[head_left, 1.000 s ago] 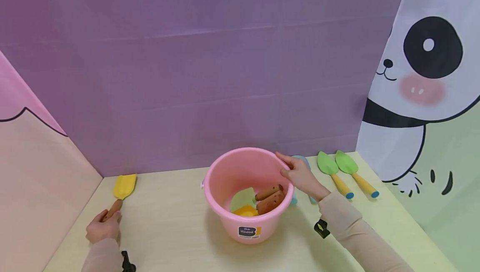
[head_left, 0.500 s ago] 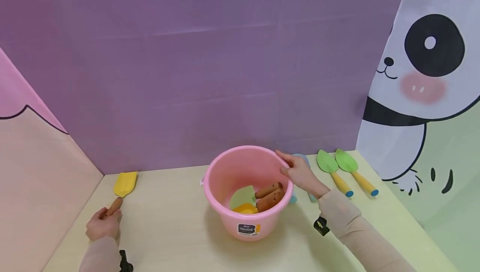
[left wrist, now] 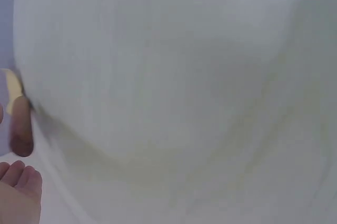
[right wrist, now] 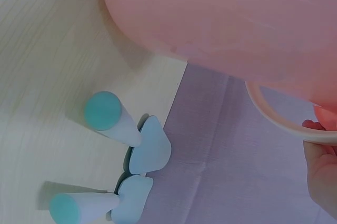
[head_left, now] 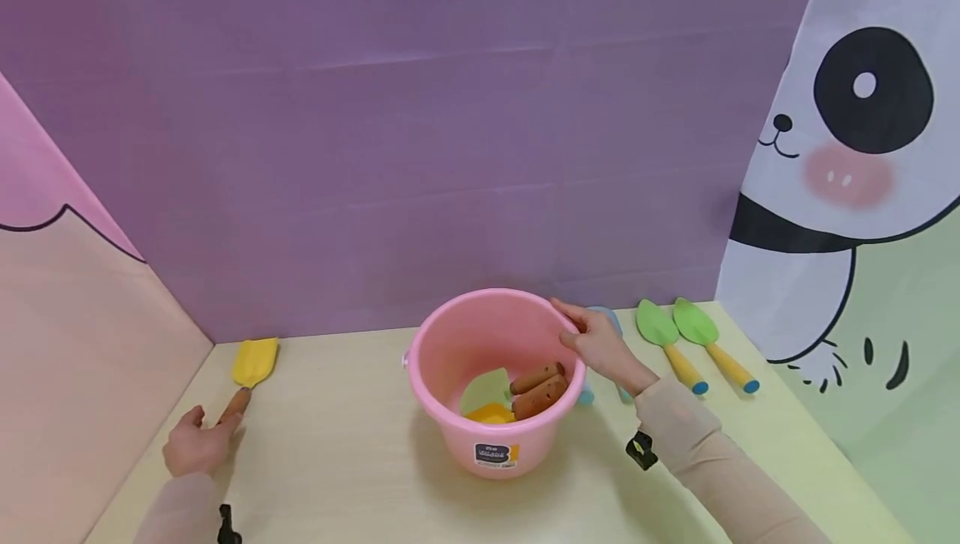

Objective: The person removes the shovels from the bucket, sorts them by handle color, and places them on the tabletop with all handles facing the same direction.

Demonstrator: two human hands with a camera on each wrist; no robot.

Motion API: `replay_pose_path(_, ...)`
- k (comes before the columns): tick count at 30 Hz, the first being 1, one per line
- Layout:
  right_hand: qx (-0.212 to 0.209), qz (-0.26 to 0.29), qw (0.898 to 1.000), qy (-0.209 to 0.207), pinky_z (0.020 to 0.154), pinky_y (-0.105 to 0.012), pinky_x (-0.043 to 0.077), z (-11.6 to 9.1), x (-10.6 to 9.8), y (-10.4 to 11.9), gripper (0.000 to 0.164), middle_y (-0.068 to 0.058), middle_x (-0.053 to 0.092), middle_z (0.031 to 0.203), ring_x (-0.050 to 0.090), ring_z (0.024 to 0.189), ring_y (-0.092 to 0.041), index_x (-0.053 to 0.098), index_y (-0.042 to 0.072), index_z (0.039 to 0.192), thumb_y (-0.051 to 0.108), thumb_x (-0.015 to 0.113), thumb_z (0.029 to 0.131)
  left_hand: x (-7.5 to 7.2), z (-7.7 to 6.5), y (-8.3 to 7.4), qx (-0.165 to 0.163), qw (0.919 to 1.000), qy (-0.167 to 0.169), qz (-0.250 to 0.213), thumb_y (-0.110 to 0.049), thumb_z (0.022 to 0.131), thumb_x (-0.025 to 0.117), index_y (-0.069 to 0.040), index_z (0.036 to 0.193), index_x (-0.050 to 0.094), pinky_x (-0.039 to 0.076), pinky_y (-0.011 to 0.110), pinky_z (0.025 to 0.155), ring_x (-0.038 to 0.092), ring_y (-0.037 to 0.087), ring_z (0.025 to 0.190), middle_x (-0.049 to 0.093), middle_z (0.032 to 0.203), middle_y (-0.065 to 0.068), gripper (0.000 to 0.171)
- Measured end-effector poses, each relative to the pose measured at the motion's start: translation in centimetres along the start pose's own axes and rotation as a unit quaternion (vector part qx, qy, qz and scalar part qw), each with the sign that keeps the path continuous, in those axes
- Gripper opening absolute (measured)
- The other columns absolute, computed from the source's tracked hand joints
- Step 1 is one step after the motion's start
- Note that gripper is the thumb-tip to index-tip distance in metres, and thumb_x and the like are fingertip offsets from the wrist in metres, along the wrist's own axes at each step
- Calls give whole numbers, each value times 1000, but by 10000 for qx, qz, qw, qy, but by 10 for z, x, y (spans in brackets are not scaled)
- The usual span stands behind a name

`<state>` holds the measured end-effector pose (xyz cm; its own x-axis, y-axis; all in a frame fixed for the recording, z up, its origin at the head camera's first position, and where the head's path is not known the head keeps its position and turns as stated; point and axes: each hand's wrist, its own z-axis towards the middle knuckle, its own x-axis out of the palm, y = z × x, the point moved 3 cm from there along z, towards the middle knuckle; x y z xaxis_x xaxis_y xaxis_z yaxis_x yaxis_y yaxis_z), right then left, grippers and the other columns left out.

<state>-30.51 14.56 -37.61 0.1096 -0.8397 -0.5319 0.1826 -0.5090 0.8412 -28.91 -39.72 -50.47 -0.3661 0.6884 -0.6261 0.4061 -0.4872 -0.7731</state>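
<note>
A toy shovel (head_left: 256, 362) with a yellow blade and brown handle lies on the table at the left. My left hand (head_left: 197, 442) is loosened around the handle's near end; in the left wrist view a gap shows between the fingers (left wrist: 29, 179) and the brown handle (left wrist: 21, 129). With my right hand (head_left: 600, 350) I grip the right rim of a pink bucket (head_left: 498, 444), thumb outside on the head view's near side. Inside the bucket lie shovels with brown handles (head_left: 540, 398), one green blade (head_left: 484, 390) and one yellow blade (head_left: 491, 414).
Two green trowels (head_left: 656, 325) with yellow handles lie at the back right. Two light blue shovels (right wrist: 150, 148) lie beside the bucket, partly hidden by it and my right hand in the head view. A purple backdrop (head_left: 375, 194) rises behind the table.
My left hand has loosened from the brown handle and drawn slightly back, its fingers spreading. The right hand and the bucket have stayed in place.
</note>
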Motion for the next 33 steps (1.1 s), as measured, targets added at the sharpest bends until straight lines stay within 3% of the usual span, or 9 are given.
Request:
replay_pose_path(5,35,37,10000,19,77,-25,50,-1,1,-3,53,-14,39,142,54,112,-27,37,7,140,7,50,88,-10,-2,-18,425,9989,123,153,-45,87,51,7,141,23,26,55,104,27,48,128,29,140,32,80)
replay_pose_path(9,33,111,9999,-7,77,-26,51,-1,2,-4,53,-14,40,142,54,114,-28,37,7,140,6,50,88,-13,-10,-43,1041,9937,351,220,-37,89,52,7,139,30,32,54,100,32,47,126,33,139,31,70)
replay_pose_path(12,9,149,9999,-39,74,-26,50,-2,2,-3,53,-14,40,141,55,111,-28,37,6,140,6,50,88,-12,-19,-65,1659,9843,488,344,-28,91,52,9,135,36,36,51,97,38,46,123,38,136,31,59)
replay_pose_path(19,-2,204,9998,-79,76,-29,52,-3,1,-3,53,-16,41,140,56,110,-28,38,6,139,6,51,88,-9,-51,-128,2996,9491,831,504,-26,91,54,8,130,44,40,46,94,46,42,117,44,132,29,53)
replay_pose_path(28,-24,80,9999,-75,78,-29,52,1,1,-2,53,-15,42,140,57,108,-27,38,7,139,7,51,88,6,-105,-196,3892,9067,1556,463,-17,88,61,3,127,50,44,46,93,51,39,114,53,127,24,46)
replay_pose_path(33,32,122,9999,-28,78,-32,52,0,-1,2,54,-15,43,139,58,105,-28,37,7,140,7,50,88,28,-134,-224,4514,8727,1819,400,-9,84,64,1,121,57,48,43,90,58,34,106,60,118,18,39)
